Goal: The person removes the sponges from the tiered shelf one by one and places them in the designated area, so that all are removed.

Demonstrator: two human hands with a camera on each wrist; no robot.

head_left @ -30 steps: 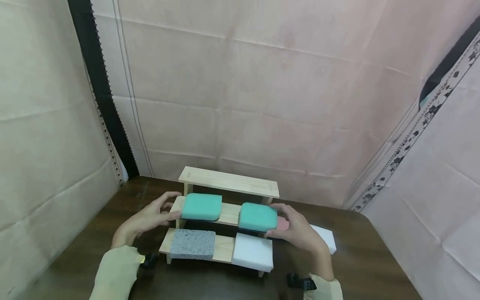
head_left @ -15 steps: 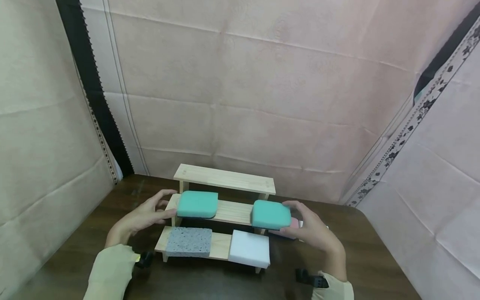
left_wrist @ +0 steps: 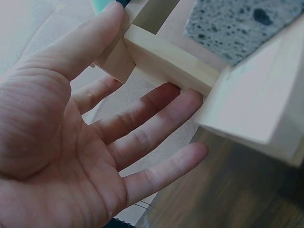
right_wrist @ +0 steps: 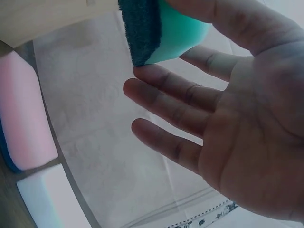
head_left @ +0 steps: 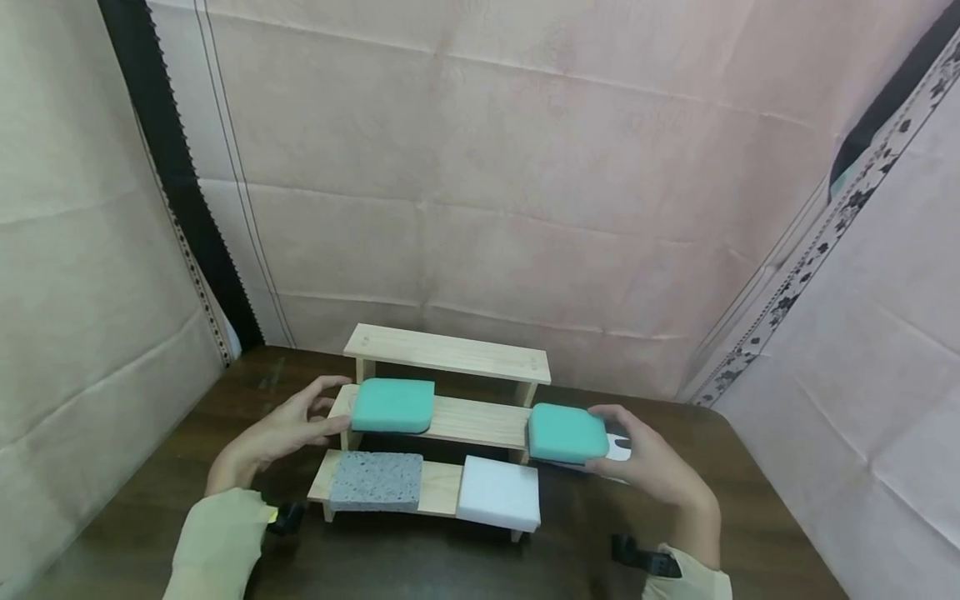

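Note:
A wooden three-step rack (head_left: 480, 422) stands on the table. At its left end, my left hand (head_left: 281, 429) holds the middle step by the edge, its thumb beside a green sponge (head_left: 393, 406) lying on that step. In the left wrist view, fingers (left_wrist: 156, 121) touch the wooden side bar (left_wrist: 166, 59). My right hand (head_left: 660, 471) pinches a second green sponge (head_left: 567, 433) just past the middle step's right end. Its dark scouring layer (right_wrist: 140, 31) shows in the right wrist view, with the thumb and fingertips on the sponge.
A grey speckled block (head_left: 377, 482) and a white sponge (head_left: 498, 492) lie on the lowest step. Right of the rack, a pink sponge (right_wrist: 26, 114) and a white block (right_wrist: 54, 197) lie on the table (head_left: 570, 533). Curtains (head_left: 480, 167) surround the table.
My right hand has moved right with its green sponge, off the middle step's right part. The pink sponge has become hidden in the head view. My left hand stays at the rack.

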